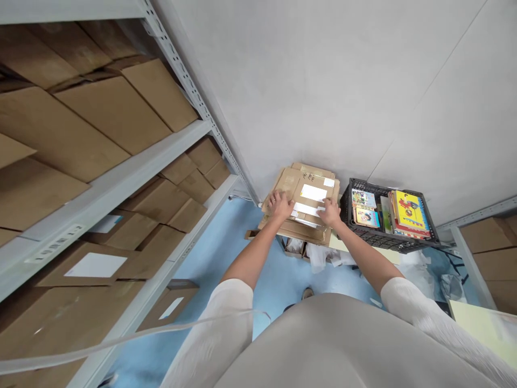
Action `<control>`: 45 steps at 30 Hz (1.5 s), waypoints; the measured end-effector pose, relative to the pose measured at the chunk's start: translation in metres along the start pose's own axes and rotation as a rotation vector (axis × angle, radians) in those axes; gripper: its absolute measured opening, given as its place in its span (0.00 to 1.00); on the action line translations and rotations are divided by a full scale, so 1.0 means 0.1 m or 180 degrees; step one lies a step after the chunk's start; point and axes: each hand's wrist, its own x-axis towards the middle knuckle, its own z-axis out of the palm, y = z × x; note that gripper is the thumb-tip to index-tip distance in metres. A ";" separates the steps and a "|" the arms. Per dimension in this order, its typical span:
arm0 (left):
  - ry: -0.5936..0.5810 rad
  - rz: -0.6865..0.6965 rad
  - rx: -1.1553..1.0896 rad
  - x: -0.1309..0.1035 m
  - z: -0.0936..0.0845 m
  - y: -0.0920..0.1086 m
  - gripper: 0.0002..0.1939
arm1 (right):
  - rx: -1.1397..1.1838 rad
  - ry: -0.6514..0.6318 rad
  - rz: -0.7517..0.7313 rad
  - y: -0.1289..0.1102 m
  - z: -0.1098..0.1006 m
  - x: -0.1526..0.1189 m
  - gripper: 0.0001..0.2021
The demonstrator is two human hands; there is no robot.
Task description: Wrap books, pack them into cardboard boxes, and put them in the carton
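A stack of flattened brown cardboard (287, 182) lies against the wall, with white labels and dark handwriting on its upper sheets. My left hand (281, 205) rests on the left part of the stack, fingers apart, a ring on one finger. At the right side, my right hand (330, 212) touches the edge of a white label (309, 209) on the cardboard; its fingers are bent, and whether they grip anything is hard to make out. Just right of that hand stands a black plastic crate (388, 240) holding colourful books (409, 209).
Metal shelves (161, 148) packed with brown boxes (113, 113) fill the left side. More boxes (490, 237) sit on a rack at the far right. Plastic bags (319, 257) hang under the work surface. A pale table (480, 328) is at the lower right.
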 end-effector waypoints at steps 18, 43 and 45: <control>-0.0088 -0.0504 -0.0135 0.02 -0.27 -0.05 0.38 | 0.0109 0.0203 -0.0242 -0.05 -0.05 -0.06 0.27; 0.0322 -0.0246 -0.0470 -0.36 -0.51 0.14 0.43 | 0.1104 0.0931 -0.0426 0.13 -0.30 -0.27 0.30; 0.0279 -0.0259 -0.0488 -0.37 -0.49 0.12 0.45 | 0.1483 0.0886 -0.0228 0.14 -0.28 -0.23 0.33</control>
